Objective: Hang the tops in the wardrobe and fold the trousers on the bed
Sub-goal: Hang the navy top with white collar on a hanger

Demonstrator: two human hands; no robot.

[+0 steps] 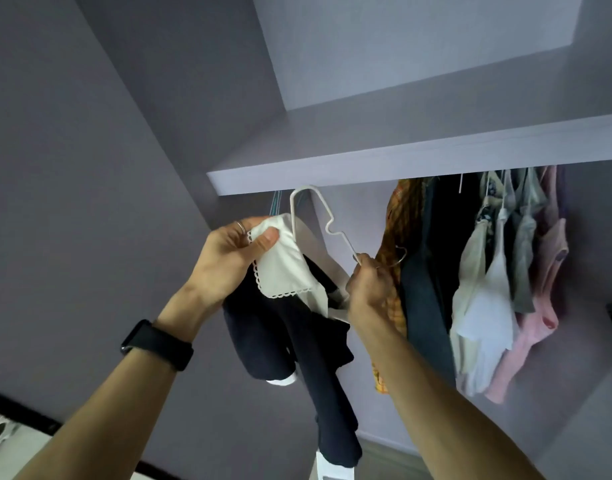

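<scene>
Left hand (224,258) pinches the white scalloped collar (280,268) of a dark navy top (283,344) draped on a thin white wire hanger (319,201), which the right hand (366,289) grips, seemingly by its hook, under the pale wardrobe shelf (401,161).

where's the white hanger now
The white hanger is centre of the head view, just under the wardrobe shelf, hook end in the right hand, left of hung clothes.
</scene>
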